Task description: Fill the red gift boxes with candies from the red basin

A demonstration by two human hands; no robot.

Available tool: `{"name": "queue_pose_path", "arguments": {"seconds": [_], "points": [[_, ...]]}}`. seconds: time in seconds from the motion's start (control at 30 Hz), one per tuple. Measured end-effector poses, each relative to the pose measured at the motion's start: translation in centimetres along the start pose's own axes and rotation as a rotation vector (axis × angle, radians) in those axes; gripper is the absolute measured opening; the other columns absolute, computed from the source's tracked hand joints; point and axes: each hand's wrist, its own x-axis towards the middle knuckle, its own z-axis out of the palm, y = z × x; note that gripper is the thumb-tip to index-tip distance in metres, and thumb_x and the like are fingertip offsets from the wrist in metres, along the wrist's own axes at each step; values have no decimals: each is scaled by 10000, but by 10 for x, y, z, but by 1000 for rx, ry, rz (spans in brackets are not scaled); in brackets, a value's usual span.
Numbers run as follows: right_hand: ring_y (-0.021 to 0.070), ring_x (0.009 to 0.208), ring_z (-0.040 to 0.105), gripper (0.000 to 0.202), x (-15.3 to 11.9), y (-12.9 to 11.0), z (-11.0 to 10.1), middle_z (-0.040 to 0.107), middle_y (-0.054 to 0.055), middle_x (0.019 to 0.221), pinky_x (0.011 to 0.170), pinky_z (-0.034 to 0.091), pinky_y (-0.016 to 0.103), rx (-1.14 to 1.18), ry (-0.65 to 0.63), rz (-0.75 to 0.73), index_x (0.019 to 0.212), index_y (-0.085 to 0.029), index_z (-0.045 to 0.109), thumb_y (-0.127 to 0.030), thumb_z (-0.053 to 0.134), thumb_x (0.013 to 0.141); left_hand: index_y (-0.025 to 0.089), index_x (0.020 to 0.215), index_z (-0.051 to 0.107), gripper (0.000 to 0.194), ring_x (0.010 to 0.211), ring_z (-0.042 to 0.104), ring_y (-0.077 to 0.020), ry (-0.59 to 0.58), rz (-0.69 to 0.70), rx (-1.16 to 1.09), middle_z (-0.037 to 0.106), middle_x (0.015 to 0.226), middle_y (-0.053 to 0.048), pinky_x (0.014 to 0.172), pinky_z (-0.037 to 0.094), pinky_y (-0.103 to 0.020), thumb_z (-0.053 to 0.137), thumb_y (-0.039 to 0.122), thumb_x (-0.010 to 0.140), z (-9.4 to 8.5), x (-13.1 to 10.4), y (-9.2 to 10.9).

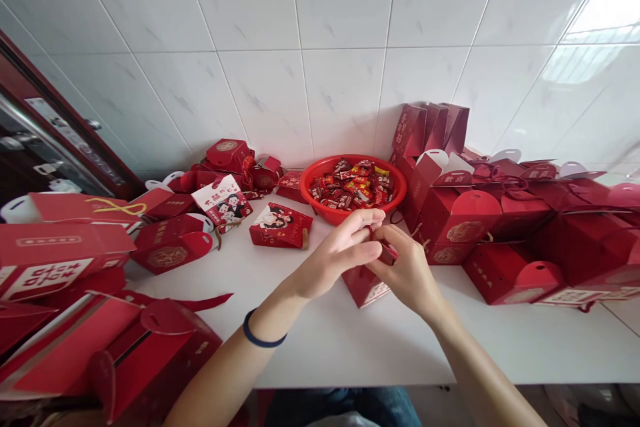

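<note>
In the head view a small red box (363,285) stands on the white table, just in front of a red basket (306,188) full of wrapped candies (357,184). Both hands meet over the top of this box. My left hand (345,250) reaches in from the left with its fingers bent toward the other hand. My right hand (406,260) has its fingers closed at the box's top, where a little dark red material shows between the hands. The fingertips partly cover each other and the box top.
Red gift boxes (170,240) crowd the left side, with a printed red box (280,225) left of the basket. More red boxes (465,213) are stacked on the right. A tiled wall (340,87) rises behind the white table (310,347).
</note>
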Motion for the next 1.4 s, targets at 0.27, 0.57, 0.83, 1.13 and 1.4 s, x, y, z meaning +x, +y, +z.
{"name": "queue_pose_path", "arguments": {"seconds": [0.27, 0.57, 0.83, 1.13, 1.4], "points": [[170, 709, 643, 94, -31, 11, -5, 716, 27, 802, 593, 488, 274, 3, 410, -61, 905, -234, 702, -277, 622, 931, 223, 1301, 555, 546, 1038, 666, -238, 263, 105, 386, 611, 1336, -116, 892, 564, -390, 745, 350, 806, 16, -3, -14], [165, 643, 642, 88, -52, 21, 0, 718, 16, 758, 584, 500, 295, -63, 677, -134, 917, -248, 716, -191, 650, 901, 212, 1279, 581, 514, 1145, 606, -293, 245, 212, 754, 656, 1216, -116, 1013, 505, -478, 737, 239, 791, 55, 3, -62], [184, 704, 665, 124, -68, 20, -17, 725, 30, 799, 591, 537, 291, -131, 503, -88, 1004, -245, 690, -223, 637, 894, 238, 1333, 530, 541, 1197, 613, -271, 264, 234, 636, 649, 1301, -92, 1040, 498, -450, 677, 171, 817, 52, 6, -83], [165, 694, 656, 99, -68, 20, -26, 722, 29, 818, 606, 549, 282, -207, 324, -106, 944, -243, 689, -184, 621, 904, 228, 1053, 709, 219, 961, 616, -236, 147, 174, 763, 656, 986, -65, 863, 521, -370, 627, 188, 854, 51, 8, -77], [198, 717, 618, 137, -64, 18, -31, 701, 32, 746, 578, 531, 304, -258, 251, -196, 845, -256, 693, -196, 591, 914, 230, 946, 761, 135, 948, 626, -239, 134, 168, 773, 637, 987, -78, 841, 547, -372, 659, 227, 858, 49, 5, -82]]}}
